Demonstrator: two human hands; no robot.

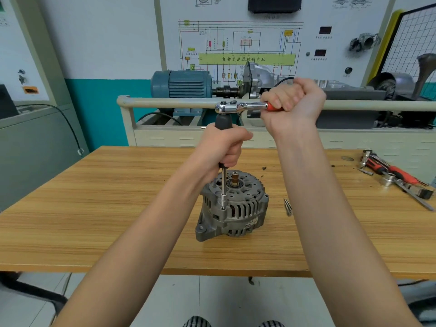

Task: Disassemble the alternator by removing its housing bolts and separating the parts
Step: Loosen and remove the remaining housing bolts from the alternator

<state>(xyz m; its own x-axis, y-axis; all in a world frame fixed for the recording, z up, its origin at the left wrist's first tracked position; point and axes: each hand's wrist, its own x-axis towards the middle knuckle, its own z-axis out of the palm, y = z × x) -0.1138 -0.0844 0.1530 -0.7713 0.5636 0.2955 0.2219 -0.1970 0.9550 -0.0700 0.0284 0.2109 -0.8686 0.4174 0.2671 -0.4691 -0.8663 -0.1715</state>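
Observation:
A grey alternator (233, 208) stands on the wooden table (94, 208), its shaft end with a copper slip ring facing up. A long steel extension bar (223, 187) stands upright with its socket on a housing bolt at the alternator's near rim. My left hand (224, 145) grips the dark handle (223, 121) of that extension. On top of the handle sits a chrome ratchet (238, 106) lying level. My right hand (292, 102) grips the ratchet's red handle, off to the right of the head.
Two loose bolts (287, 206) lie on the table right of the alternator. More ratchets, sockets and a file (396, 178) lie at the table's right end. Behind the table stands a training bench with a blue motor (181, 83) and a rail (165, 101).

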